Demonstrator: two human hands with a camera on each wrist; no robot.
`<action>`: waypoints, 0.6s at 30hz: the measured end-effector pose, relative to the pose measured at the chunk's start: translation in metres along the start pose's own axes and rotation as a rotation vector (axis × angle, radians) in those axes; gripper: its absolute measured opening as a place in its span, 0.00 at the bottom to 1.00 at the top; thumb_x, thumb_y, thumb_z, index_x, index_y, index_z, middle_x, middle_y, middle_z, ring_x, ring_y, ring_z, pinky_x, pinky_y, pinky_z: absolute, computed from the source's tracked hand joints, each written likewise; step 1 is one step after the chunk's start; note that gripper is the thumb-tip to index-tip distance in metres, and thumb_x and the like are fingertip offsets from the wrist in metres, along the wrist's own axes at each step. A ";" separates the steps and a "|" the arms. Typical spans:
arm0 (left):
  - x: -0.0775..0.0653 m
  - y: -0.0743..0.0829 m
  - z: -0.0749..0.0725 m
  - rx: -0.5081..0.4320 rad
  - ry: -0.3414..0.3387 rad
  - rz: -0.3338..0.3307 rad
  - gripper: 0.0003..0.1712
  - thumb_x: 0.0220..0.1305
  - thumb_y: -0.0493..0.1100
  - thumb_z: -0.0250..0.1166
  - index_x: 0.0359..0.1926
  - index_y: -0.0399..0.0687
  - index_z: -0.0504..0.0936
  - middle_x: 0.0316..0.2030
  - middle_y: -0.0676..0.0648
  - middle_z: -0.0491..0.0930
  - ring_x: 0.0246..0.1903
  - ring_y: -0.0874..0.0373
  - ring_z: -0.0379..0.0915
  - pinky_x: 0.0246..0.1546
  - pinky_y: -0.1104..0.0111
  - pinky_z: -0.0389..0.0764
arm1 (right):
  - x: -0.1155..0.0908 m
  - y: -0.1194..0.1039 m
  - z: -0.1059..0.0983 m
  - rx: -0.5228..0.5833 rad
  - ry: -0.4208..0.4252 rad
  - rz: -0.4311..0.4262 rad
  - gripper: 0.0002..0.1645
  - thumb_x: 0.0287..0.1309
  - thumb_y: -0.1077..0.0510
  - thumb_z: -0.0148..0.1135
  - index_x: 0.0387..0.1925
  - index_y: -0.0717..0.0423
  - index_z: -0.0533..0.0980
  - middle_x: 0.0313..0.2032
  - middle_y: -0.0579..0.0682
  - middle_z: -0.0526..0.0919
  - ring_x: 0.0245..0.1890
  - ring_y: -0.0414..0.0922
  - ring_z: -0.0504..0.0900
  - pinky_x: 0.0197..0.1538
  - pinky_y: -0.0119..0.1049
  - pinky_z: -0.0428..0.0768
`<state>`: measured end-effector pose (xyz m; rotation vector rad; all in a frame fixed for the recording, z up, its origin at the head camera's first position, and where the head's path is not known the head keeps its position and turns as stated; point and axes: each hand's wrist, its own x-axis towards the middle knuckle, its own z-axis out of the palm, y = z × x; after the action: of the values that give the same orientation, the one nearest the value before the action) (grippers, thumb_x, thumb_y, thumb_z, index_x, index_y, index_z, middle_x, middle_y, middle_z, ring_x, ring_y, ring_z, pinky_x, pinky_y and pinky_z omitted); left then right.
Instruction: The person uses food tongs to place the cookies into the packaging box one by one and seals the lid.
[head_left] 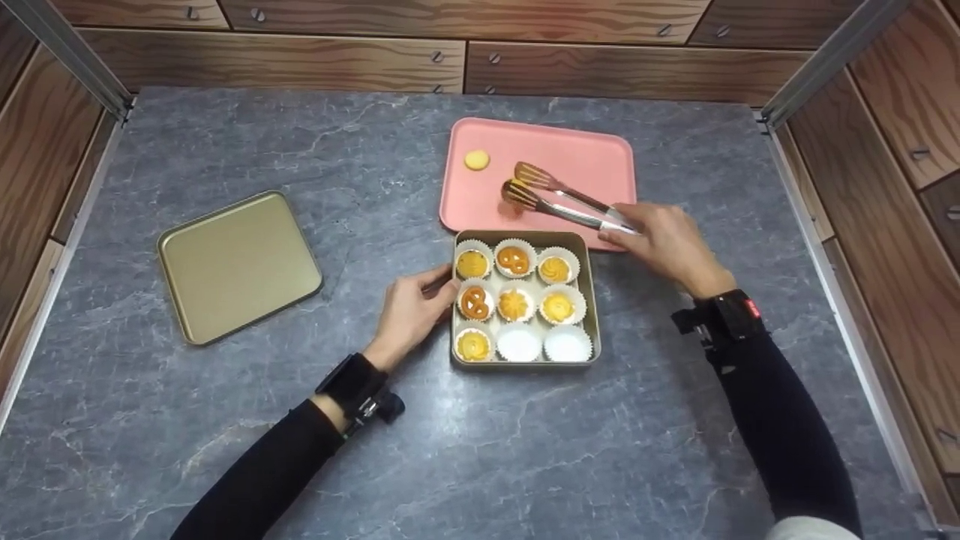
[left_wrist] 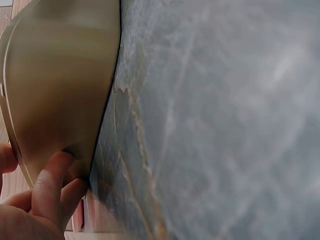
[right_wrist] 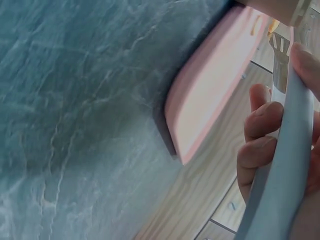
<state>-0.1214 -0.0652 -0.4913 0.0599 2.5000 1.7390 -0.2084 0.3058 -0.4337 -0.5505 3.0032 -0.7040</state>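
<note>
My right hand [head_left: 667, 244] holds the tongs [head_left: 574, 210], gripping their pale handles, with the slotted brown heads over the pink tray [head_left: 600, 157]. Something yellow shows between those heads, mostly hidden. A round yellow cookie [head_left: 476, 160] lies on the tray's left part. With my left hand [head_left: 412, 311] I hold the left wall of a square gold tin [head_left: 525, 365]: fingers against its outside, thumb at the rim. White paper cups fill the tin in rows. Several hold cookies, among them a pretzel-shaped cookie [head_left: 514, 260]; two front-row paper cups [head_left: 568, 345] show only white.
The gold lid [head_left: 240, 266] lies flat on the grey marbled table [head_left: 360, 480], left of the tin. The tin's back edge stands right against the front of the tray. Wood-patterned panels [head_left: 345, 64] and metal posts border the table.
</note>
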 end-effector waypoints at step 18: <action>0.000 0.001 -0.001 0.000 -0.010 -0.035 0.26 0.70 0.44 0.67 0.66 0.40 0.78 0.62 0.39 0.80 0.58 0.51 0.82 0.56 0.67 0.84 | -0.069 -0.019 -0.027 0.036 0.005 -0.185 0.27 0.60 0.52 0.75 0.59 0.57 0.82 0.49 0.61 0.88 0.38 0.54 0.89 0.39 0.52 0.89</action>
<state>-0.1217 -0.0655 -0.4899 0.0247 2.4784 1.7206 -0.1400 0.3247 -0.4057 -0.8338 2.9636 -0.7672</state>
